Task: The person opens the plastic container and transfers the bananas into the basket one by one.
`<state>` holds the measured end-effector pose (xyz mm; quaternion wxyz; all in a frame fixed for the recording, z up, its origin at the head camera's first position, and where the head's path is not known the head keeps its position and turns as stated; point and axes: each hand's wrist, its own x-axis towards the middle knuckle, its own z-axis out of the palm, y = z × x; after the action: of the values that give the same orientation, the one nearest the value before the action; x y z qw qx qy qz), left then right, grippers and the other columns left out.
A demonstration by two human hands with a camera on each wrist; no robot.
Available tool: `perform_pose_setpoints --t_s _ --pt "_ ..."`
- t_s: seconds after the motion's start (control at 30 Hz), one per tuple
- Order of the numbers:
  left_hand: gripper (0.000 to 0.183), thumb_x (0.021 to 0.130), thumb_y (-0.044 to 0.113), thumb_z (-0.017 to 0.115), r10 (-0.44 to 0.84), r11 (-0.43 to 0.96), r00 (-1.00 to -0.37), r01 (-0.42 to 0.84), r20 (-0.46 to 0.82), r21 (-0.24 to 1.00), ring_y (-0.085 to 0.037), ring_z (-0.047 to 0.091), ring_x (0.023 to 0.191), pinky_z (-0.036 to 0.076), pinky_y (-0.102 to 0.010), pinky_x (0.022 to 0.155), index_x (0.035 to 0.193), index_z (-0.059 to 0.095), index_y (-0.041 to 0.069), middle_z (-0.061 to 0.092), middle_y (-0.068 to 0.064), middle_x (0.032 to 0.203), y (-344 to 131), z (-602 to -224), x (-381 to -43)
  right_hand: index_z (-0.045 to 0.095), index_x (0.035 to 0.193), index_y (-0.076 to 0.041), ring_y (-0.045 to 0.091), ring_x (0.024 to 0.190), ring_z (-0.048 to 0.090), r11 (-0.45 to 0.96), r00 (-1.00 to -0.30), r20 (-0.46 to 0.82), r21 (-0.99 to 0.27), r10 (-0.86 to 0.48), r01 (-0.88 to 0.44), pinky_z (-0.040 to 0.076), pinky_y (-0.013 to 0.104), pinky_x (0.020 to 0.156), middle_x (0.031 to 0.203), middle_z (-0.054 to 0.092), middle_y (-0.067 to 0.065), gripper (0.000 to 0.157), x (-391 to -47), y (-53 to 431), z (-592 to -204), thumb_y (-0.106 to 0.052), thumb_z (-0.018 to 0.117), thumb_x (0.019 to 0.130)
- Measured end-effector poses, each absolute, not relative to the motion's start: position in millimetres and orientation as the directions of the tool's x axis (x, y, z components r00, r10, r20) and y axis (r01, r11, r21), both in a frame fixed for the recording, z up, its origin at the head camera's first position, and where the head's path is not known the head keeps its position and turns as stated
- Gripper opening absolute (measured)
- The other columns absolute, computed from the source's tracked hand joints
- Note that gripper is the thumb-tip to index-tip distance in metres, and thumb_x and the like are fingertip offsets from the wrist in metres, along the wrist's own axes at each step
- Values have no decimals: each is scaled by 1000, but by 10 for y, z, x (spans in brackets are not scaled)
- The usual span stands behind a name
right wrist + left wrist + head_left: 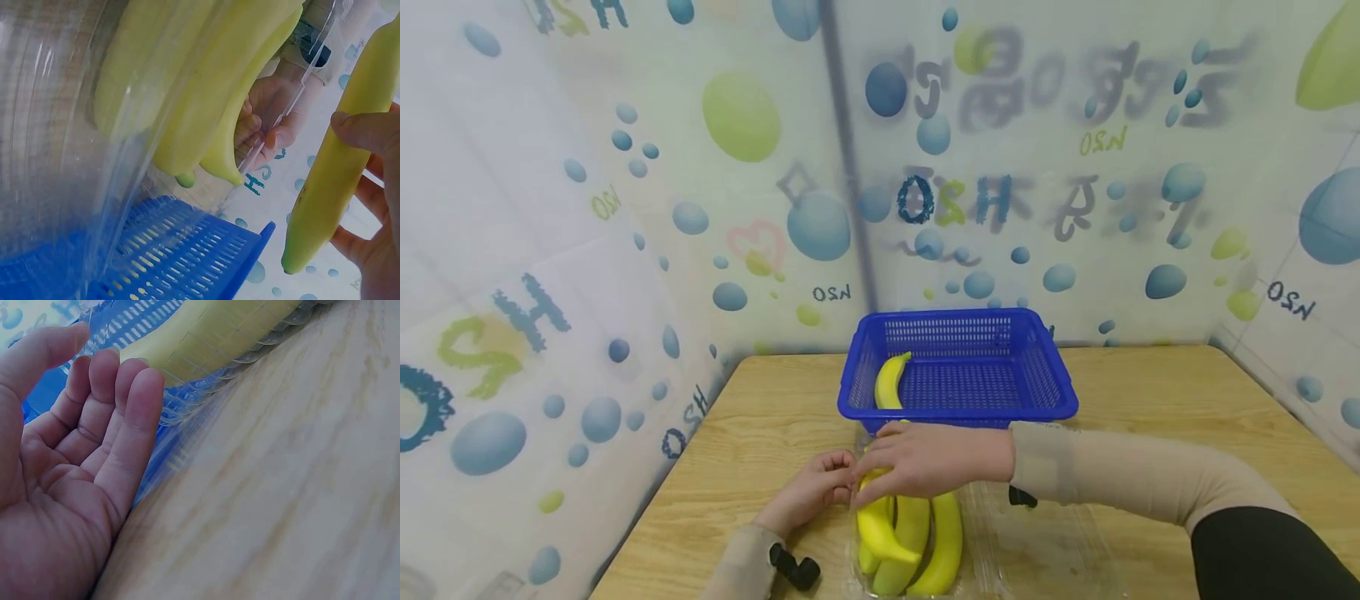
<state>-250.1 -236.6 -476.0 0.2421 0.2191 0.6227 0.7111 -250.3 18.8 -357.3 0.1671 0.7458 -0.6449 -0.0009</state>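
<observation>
My right hand [921, 457] grips a yellow banana [350, 162] with the thumb on one side and the fingers on the other. This banana slants above a clear plastic clamshell box [988, 542], over its left part. Inside the box lie several other bananas [947, 542], side by side, also seen through the clear wall in the right wrist view. My left hand [812, 490] is at the box's left side, palm up, with relaxed, slightly bent fingers [140, 403]. Its fingertips come right up to the clear wall, and nothing shows between thumb and fingers.
Behind the box stands a blue perforated plastic basket [970, 412] with one banana [890, 383] at its left end. The box's clear lid [1052, 550] lies folded out to the right on the wooden table [1157, 400]. Patterned sheeting [737, 208] encloses the table.
</observation>
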Motion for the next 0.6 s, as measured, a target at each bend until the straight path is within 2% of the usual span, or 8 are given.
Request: perform_pose_setpoints --t_s 0.47,0.6 --pt "17 97 2 47 595 -88 -804 -91 -21 992 -8 59 78 52 -25 71 90 56 15 58 3 87 -2362 -4736 -2499 58 134 -26 15 122 51 -131 192 195 290 -962 -948 31 36 109 133 56 1 45 -2562 202 -3482 -5 60 94" --pt "16 97 2 47 593 -82 -805 -90 -24 993 -8 60 79 52 -25 71 91 56 13 59 2 89 -2359 -4744 -2497 57 134 -26 16 123 50 -117 175 178 294 -968 -948 30 36 110 133 56 1 46 -2578 213 -3454 -5 59 94"
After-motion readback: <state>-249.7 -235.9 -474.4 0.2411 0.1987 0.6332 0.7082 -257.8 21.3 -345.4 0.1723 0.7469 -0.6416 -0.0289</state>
